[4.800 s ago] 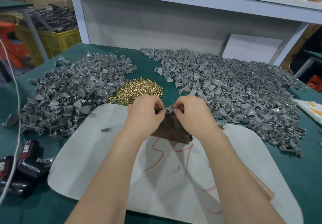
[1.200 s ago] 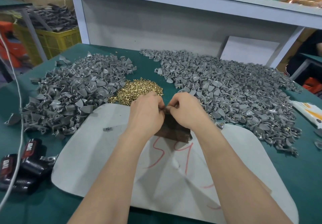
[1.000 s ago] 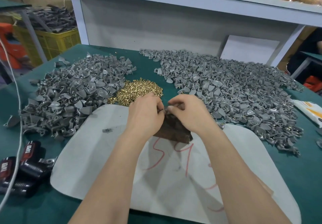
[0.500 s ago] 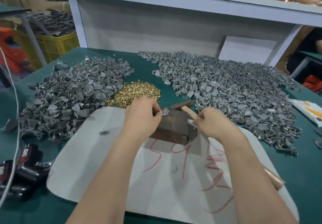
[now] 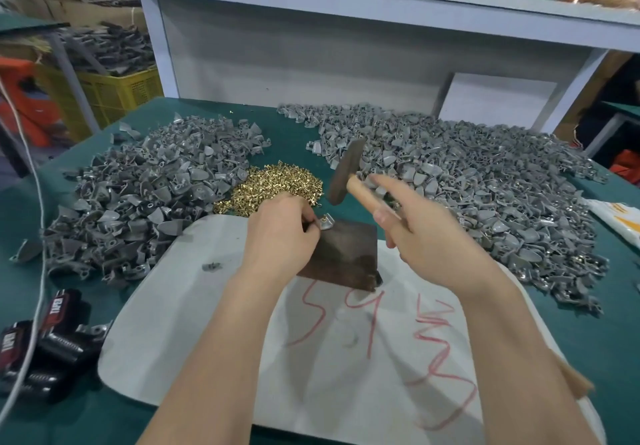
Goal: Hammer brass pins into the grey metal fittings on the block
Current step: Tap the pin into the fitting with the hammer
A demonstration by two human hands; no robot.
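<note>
The dark head of the wooden-handled hammer (image 5: 346, 171) is smeared with blur, and the right hand (image 5: 436, 237) covers the middle of its pale handle. The left hand (image 5: 280, 233) hides the left side of the dark brown block (image 5: 349, 254) and the spot where its grip meets the small grey metal fitting (image 5: 328, 226), whose brass pin (image 5: 323, 218) is too small to make out. By the tabletop's left edge the black lettered cylinders (image 5: 52, 334) are cut off by the picture, as is the white-and-orange packet (image 5: 620, 216) at its right edge.

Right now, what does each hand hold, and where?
Right hand: wooden-handled hammer, by its handle. Left hand: small grey metal fitting on the dark block, pinched at its left edge.
</note>
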